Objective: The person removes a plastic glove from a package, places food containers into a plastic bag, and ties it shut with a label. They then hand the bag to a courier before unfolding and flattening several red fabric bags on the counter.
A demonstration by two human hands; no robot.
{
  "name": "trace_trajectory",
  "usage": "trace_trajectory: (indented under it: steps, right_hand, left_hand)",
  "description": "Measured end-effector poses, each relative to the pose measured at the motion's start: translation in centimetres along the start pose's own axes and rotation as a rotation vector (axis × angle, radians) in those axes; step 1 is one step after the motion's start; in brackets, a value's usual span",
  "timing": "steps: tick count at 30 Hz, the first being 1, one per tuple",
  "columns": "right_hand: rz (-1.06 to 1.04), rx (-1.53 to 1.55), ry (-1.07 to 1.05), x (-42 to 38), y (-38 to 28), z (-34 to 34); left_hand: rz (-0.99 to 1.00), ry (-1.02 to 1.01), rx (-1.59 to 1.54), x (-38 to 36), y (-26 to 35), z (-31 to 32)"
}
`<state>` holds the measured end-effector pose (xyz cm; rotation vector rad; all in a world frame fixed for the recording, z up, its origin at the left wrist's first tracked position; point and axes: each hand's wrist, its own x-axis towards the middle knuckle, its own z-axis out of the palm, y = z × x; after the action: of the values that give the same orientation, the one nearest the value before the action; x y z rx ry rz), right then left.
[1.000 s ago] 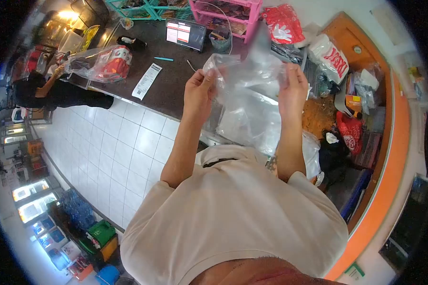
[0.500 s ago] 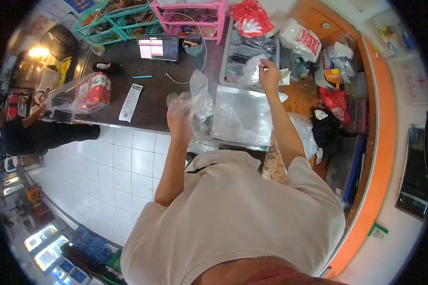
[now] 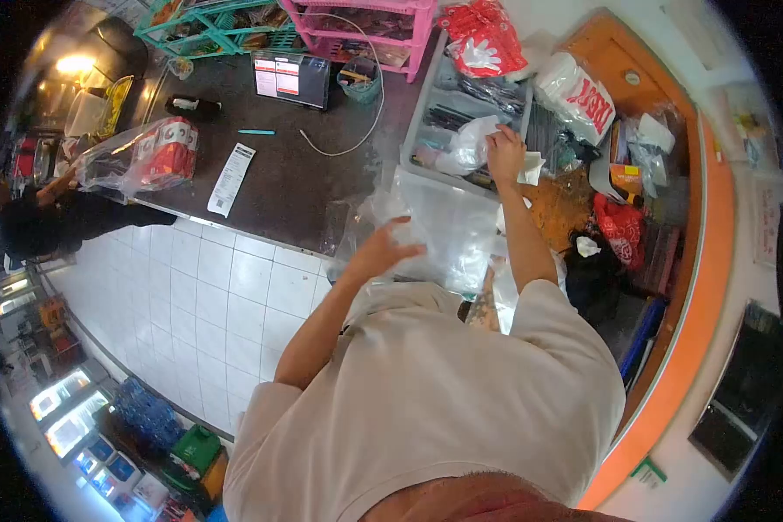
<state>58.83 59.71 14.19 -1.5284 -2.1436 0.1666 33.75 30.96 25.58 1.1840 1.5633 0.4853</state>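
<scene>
My left hand is open, its fingers spread over the near edge of the counter. Beneath and just beyond it lies a crumpled clear plastic bag, beside a stack of flat clear plastic bags. My right hand reaches to the grey tray, its fingers curled onto a bunched white plastic bag. The fingertips are partly hidden, but they appear closed on that bag's edge.
On the dark counter are a receipt, a blue pen, a tablet and a cup. Another person at left is beside a clear bag with a red-and-white package. Pink and green baskets stand behind.
My left hand has let go of the raised clear bag and moved right and down, fingers spreading; the bag has sunk onto the counter. My right hand has lowered onto the white bag.
</scene>
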Motion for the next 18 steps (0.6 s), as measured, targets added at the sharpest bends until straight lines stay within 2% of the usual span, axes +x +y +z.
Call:
trace_trajectory:
  steps: [2, 3, 5, 8, 9, 12, 15, 18]
  right_hand:
    - [0.014, 0.075, 0.006, 0.4, -0.1, -1.1]
    - [-0.039, 0.003, 0.014, 0.3, -0.4, -1.5]
    - [-0.137, -0.140, 0.045, 0.4, -0.9, -1.8]
    - [-0.191, 0.020, -0.089, 0.0, 0.9, -1.5]
    - [-0.167, 0.087, -0.077, 0.0, 1.2, -1.5]
    - [-0.159, 0.285, 0.007, 0.3, 1.5, -2.4]
    - [-0.167, -0.035, 0.018, 0.4, -0.9, -3.7]
    - [-0.219, -0.021, -0.095, 0.2, 0.8, -2.2]
  left_hand:
    - [-0.083, 0.166, 0.240, 2.1, -1.6, 2.9]
    - [-0.125, 0.248, 0.363, 3.4, -2.6, 4.1]
    - [-0.065, 0.430, 0.369, 6.0, -5.4, 4.9]
    - [0.035, 0.549, 0.419, 7.3, -11.7, 6.1]
    - [0.087, 0.590, 0.448, 8.4, -12.6, 5.8]
    - [0.159, 0.727, 0.433, 8.0, -9.6, 4.2]
    - [0.264, 0.901, 0.124, 7.6, -6.2, 3.1]
    - [0.071, 0.781, -0.161, 6.0, -3.7, 2.0]
